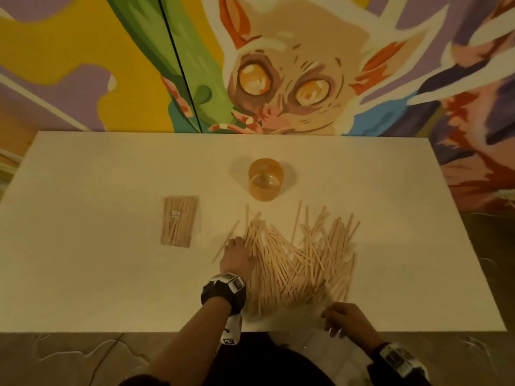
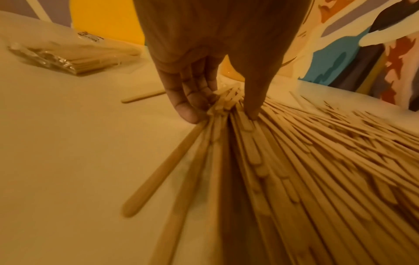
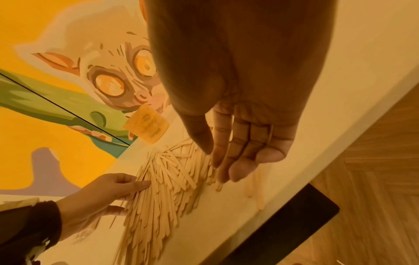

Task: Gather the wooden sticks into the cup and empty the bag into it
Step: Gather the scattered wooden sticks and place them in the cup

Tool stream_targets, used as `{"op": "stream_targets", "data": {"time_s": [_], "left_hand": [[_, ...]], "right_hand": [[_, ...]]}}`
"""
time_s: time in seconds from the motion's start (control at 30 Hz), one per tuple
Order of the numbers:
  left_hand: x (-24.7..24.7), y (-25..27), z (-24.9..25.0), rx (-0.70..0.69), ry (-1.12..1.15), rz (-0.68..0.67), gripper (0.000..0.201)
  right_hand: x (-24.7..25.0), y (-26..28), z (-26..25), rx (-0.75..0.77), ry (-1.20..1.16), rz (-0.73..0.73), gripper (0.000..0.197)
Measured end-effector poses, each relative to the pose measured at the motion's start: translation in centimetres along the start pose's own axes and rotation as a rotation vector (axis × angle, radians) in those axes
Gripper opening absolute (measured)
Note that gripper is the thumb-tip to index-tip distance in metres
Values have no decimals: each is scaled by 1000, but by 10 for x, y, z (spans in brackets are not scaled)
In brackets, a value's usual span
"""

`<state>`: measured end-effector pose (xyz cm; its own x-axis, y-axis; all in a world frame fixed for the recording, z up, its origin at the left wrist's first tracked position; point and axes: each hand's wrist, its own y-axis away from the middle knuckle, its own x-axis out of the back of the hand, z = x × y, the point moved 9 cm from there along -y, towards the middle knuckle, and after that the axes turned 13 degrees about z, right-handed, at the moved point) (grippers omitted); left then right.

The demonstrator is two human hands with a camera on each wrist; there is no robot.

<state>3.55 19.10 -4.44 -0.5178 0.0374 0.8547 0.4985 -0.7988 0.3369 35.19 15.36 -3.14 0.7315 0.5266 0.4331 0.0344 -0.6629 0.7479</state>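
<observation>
A big loose pile of wooden sticks point(image 1: 301, 263) lies fanned out on the white table point(image 1: 111, 274), just in front of the clear amber cup point(image 1: 266, 179), which stands upright with nothing in it. My left hand point(image 1: 239, 249) is at the pile's left edge. In the left wrist view the left hand point(image 2: 223, 111) pinches a bunch of sticks point(image 2: 229, 96) between fingers and thumb. My right hand point(image 1: 334, 321) hovers at the pile's near right corner by the front edge, with the fingers point(image 3: 235, 172) loosely bent and holding nothing. The sealed bag of sticks point(image 1: 179, 224) lies flat to the left.
A single stick point(image 1: 226, 240) lies apart, left of the pile. The painted wall point(image 1: 278, 65) rises right behind the table's far edge. The wooden floor point(image 3: 374, 179) shows below the front edge. Bare tabletop spreads out to the far left and right.
</observation>
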Motion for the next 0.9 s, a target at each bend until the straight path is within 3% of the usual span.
{"op": "stream_targets", "data": {"time_s": [0.2,0.43,0.63,0.77,0.9], "left_hand": [[4,-14,-2,-48,32,-46,30],[7,-23,-5,-133,129,-89,31],[26,-32,-28,-117,134,-154,36],[38,-31,-38,-51,292,-219,17],[57,-21,-38,17,439,-270,19]], "right_hand": [[-11,-9,-28,21,-1,-8,19],[-12,-18,-59,40,-39,13,23],[-13,-23,-94,56,-108,23,21],[-20,-31,-125,110,-119,2,22],[-26,-39,-163,186,-97,-35,20]]}}
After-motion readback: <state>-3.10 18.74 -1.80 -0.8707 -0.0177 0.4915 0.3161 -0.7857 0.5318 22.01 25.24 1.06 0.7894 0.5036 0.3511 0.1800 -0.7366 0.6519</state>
